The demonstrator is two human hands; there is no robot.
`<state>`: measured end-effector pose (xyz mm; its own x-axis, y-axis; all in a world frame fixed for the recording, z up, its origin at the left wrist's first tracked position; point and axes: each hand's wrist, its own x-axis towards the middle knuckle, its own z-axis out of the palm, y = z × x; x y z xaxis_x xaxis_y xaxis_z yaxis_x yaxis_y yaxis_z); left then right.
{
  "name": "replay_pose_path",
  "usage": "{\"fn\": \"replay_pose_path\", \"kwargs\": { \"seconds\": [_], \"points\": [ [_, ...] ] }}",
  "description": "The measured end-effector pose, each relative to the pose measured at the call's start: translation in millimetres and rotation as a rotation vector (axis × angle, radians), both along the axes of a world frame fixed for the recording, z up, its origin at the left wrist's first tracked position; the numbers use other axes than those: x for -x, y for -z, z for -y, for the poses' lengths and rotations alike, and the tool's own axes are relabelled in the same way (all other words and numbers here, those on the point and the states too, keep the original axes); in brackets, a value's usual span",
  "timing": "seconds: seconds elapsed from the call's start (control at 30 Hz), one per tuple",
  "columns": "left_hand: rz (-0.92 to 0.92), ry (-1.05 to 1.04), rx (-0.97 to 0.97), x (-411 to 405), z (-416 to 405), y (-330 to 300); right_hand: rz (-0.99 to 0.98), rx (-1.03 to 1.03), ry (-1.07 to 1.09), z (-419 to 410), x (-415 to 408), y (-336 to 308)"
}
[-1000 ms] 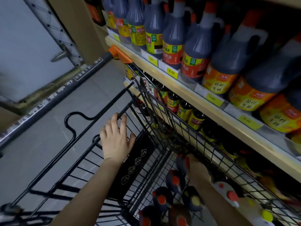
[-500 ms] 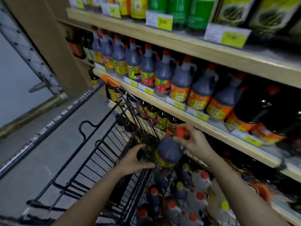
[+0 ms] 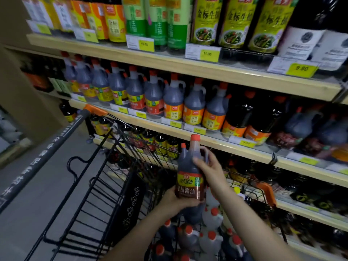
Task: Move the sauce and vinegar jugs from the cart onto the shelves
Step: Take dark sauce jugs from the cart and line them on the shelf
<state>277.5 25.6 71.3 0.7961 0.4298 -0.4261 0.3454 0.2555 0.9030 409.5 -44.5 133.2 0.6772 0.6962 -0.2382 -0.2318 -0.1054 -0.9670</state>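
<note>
A wooden shelving unit (image 3: 188,69) fills the upper and right part of the view, its boards edged with yellow price tags (image 3: 209,53). The top board carries tall soy sauce bottles (image 3: 205,19) with green and yellow labels; the board below it holds a row of dark sauce jugs (image 3: 173,98) with red caps, moulded handles and orange or yellow labels, standing upright and shoulder to shoulder. Lower boards hold smaller dark bottles (image 3: 160,142), partly hidden behind the cart.

A black wire shopping cart (image 3: 98,185) stands just beside the shelves, its grey push handle (image 3: 43,153) with orange end caps running up the left. In its basket, at the bottom of the view, lie several more jugs (image 3: 188,236), some dark, some pale, all red-capped.

Above the basket, upright and in front of the lower shelf edge, is the held soy sauce jug (image 3: 190,178): dark, red-capped, with a yellow and red label facing the camera. It is clear of both cart and shelf. The person's left hand (image 3: 177,201) cups it from below and behind, fingers curled round the base on the far side, so only the back of the hand shows. The right hand (image 3: 211,172) grips the jug's upper right side near the handle loop, thumb laid across the front of the shoulder and fingers wrapped behind.
</note>
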Motion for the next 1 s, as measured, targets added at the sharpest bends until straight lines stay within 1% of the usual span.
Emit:
{"fn": "replay_pose_path", "kwargs": {
  "seconds": [0.07, 0.2, 0.27, 0.3, 0.33, 0.37, 0.43, 0.5, 0.57, 0.63, 0.73, 0.77, 0.8, 0.87, 0.9, 1.0],
  "points": [
    [0.03, 0.036, -0.043, -8, 7, -3, -0.115, 0.01, 0.063, 16, 17, 17],
    [0.058, 0.322, -0.136, -22, 2, -5, -0.154, -0.011, 0.259, 32, 11, 31],
    [0.05, 0.415, -0.076, -21, -7, 3, -0.22, -0.047, 0.306, 42, 4, 35],
    [0.048, 0.423, -0.035, -20, -15, 9, -0.255, -0.061, 0.324, 49, 0, 38],
    [0.037, 0.4, -0.014, -20, -26, 17, -0.27, -0.068, 0.342, 56, -5, 41],
    [0.012, 0.335, -0.017, -19, -39, 27, -0.27, -0.071, 0.361, 63, -12, 44],
    [-0.064, 0.155, -0.088, -13, -66, 58, -0.245, -0.055, 0.396, 73, -24, 56],
    [-0.162, 0.072, -0.173, -3, -77, 98, -0.237, -0.017, 0.427, 79, -29, 73],
    [-0.222, 0.141, -0.216, 3, -75, 137, -0.285, 0.009, 0.48, 84, -29, 98],
    [-0.24, 0.212, -0.228, -2, -71, 171, -0.332, 0.024, 0.482, 85, -26, 121],
    [-0.238, 0.174, -0.291, -18, -72, 219, -0.322, 0.092, 0.474, 84, -24, 155],
    [-0.267, 0.161, -0.289, -22, -74, 231, -0.33, 0.113, 0.481, 85, -24, 165],
    [-0.281, 0.131, -0.279, -26, -75, 240, -0.349, 0.106, 0.478, 87, -24, 174],
    [-0.288, 0.039, -0.34, -37, -80, 248, -0.378, 0.07, 0.451, 88, -23, 185],
    [-0.284, -0.008, -0.373, -44, -83, 243, -0.382, 0.073, 0.445, 87, -23, 188],
    [-0.296, -0.092, -0.385, -57, -93, 230, -0.386, 0.092, 0.439, 81, -23, 191]
  ]
}}
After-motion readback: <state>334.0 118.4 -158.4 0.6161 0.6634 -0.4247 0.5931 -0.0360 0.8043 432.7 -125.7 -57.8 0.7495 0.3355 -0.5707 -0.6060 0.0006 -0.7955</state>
